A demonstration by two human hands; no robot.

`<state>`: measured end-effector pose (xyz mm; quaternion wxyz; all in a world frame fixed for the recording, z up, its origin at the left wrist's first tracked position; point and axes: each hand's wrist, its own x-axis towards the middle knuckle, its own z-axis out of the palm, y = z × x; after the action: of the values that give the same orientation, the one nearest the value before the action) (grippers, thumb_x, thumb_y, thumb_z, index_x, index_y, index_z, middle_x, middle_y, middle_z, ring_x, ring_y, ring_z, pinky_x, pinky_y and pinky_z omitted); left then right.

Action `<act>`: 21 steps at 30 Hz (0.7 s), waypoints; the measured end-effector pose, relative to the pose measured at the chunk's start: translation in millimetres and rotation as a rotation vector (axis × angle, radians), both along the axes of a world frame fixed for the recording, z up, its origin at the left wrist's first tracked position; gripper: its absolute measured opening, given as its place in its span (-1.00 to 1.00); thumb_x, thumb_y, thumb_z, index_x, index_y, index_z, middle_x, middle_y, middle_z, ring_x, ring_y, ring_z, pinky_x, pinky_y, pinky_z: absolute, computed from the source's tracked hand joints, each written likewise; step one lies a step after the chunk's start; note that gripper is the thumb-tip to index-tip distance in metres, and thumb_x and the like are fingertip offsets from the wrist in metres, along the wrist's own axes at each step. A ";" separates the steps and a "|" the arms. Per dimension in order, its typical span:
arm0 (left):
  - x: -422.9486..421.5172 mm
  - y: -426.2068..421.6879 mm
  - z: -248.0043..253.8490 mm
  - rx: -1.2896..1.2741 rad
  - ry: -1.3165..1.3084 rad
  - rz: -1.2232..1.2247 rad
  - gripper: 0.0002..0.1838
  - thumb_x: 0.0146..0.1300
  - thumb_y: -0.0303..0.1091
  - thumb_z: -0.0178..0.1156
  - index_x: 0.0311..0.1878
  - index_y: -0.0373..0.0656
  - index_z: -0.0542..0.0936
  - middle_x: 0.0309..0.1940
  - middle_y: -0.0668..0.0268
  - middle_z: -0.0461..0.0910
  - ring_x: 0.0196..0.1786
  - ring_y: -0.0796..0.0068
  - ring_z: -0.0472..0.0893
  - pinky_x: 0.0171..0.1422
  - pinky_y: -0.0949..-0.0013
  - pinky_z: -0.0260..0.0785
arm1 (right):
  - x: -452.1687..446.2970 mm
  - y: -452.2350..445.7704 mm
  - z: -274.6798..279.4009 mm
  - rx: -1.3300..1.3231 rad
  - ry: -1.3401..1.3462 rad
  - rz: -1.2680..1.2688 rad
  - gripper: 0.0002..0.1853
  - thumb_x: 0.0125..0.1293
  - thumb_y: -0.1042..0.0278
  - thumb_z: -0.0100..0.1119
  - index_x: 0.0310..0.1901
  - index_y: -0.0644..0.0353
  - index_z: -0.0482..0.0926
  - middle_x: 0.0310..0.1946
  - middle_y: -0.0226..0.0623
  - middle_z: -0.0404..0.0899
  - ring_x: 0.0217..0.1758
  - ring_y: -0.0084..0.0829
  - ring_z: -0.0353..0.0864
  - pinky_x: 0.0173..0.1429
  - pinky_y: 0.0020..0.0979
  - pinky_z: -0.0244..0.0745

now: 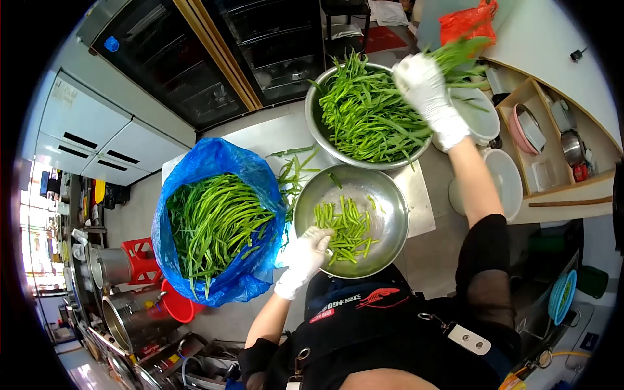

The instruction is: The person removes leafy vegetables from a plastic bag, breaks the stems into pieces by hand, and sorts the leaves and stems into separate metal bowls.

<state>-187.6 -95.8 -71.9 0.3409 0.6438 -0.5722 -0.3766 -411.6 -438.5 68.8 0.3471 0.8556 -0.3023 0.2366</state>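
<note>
My right hand [426, 94], in a white glove, is closed around a bunch of long-leaved greens [460, 58] at the right rim of a large metal bowl [313, 123]. That bowl is heaped with the same leafy stems, which look like water spinach [370, 114]. My left hand [307, 253], also gloved, is at the left rim of a smaller metal bowl [393, 208]. Its fingers are pinched together; what they hold, if anything, is hidden. Short cut green stems [348, 224] lie inside the smaller bowl. To the left, a blue plastic bag [244, 283] stands open, full of long uncut greens [224, 218].
Both bowls and the bag rest on a metal table [419, 195]. Loose leaves [296, 172] lie between them. White buckets [504, 182] and a wooden shelf [530, 169] are at the right. A red stool [140, 260] and steel pots [133, 318] stand at the left.
</note>
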 end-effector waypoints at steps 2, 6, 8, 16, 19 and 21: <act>-10.6 1.0 -8.2 -0.052 -0.115 0.006 -0.83 0.25 -0.47 0.22 -0.12 -0.15 0.70 -0.41 0.24 0.56 -0.30 0.26 0.58 -0.16 0.33 0.43 | 18.9 -9.2 -82.5 0.339 0.089 -0.050 -0.87 0.23 0.39 0.08 -0.44 0.10 0.60 -0.43 -0.23 0.55 -0.27 -0.35 0.53 -0.17 -0.30 0.49; -25.4 -0.7 -35.7 -0.129 -0.222 -0.039 -0.82 0.18 -0.46 0.24 -0.15 -0.11 0.72 -0.40 0.21 0.57 -0.26 0.17 0.61 -0.13 0.24 0.46 | 36.4 11.0 -149.7 0.688 0.221 0.032 -0.85 0.17 0.30 0.18 -0.29 0.12 0.66 -0.19 -0.21 0.53 0.00 -0.25 0.48 0.12 -0.23 0.38; -32.6 -2.7 -44.5 -0.117 -0.268 -0.054 -0.81 0.18 -0.45 0.23 -0.15 -0.11 0.72 -0.38 0.21 0.58 -0.24 0.16 0.62 -0.11 0.24 0.46 | 35.7 5.9 -149.6 0.781 0.162 -0.013 -0.79 0.19 0.21 0.22 -0.23 0.14 0.66 -0.13 -0.18 0.53 0.05 -0.19 0.46 0.18 -0.17 0.35; -46.7 1.8 -59.8 -0.114 -0.467 -0.195 -0.65 0.06 -0.34 0.33 -0.03 -0.09 0.70 -0.07 0.05 0.64 -0.01 -0.01 0.61 0.11 0.10 0.43 | 30.7 15.0 -90.7 0.905 0.278 0.042 -0.12 0.01 -0.19 0.38 0.33 0.12 0.39 0.20 -0.03 0.45 0.33 -0.05 0.33 0.43 -0.11 0.18; -35.7 7.0 -40.4 -0.173 -0.475 -0.099 -0.72 0.07 -0.35 0.33 -0.10 -0.09 0.73 -0.04 0.04 0.64 -0.02 0.02 0.62 0.10 0.12 0.45 | 26.1 19.9 -74.0 0.891 0.224 0.059 -0.14 0.00 -0.13 0.41 0.33 0.11 0.40 0.27 0.02 0.39 0.41 -0.02 0.27 0.47 -0.11 0.13; -17.6 9.3 -17.2 -0.129 -0.361 -0.006 -0.75 0.11 -0.39 0.26 -0.12 -0.11 0.72 -0.09 0.15 0.66 -0.11 0.13 0.65 -0.03 0.22 0.49 | 28.5 24.0 -59.8 0.919 0.197 0.023 -0.23 0.03 -0.05 0.41 0.28 0.10 0.45 0.29 -0.01 0.38 0.39 -0.05 0.31 0.44 -0.16 0.21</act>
<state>-205.3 -86.6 -89.1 0.2723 0.6760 -0.6489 -0.2185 -383.1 -414.5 9.0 -0.0432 0.9423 -0.3321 -0.0002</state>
